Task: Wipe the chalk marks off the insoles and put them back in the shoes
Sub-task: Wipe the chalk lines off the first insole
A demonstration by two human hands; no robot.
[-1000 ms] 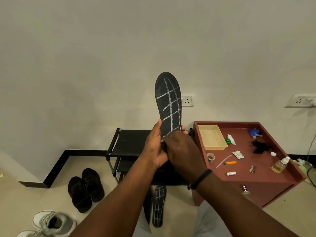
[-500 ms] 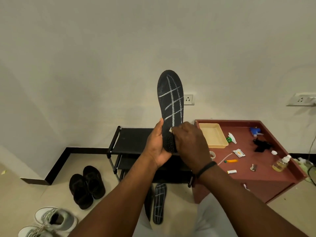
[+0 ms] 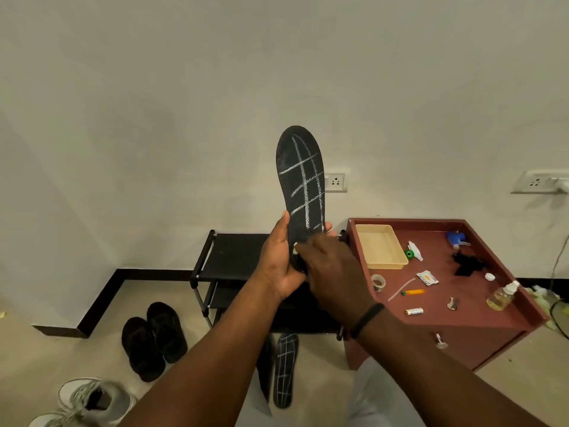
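Black insole [image 3: 300, 183], held upright in the air in front of the wall, toe up, white chalk grid across its face. Left hand [image 3: 278, 260] gripping its heel end, thumb along the left edge, fingertips showing past the right edge. Right hand [image 3: 331, 272] pressed against the lower part of the insole, fingers curled on a small whitish item [image 3: 295, 248], too hidden to identify. Second chalk-marked insole [image 3: 285, 369] lying below on the floor, beside a dark one. Black shoe rack [image 3: 234, 257] behind the hands. Black slippers [image 3: 154, 337] and white sneakers [image 3: 92, 399] on the floor, lower left. Red-brown table [image 3: 455, 322] at right: beige tray [image 3: 380, 251] at far left corner, spray bottle [image 3: 502, 297] at right edge.
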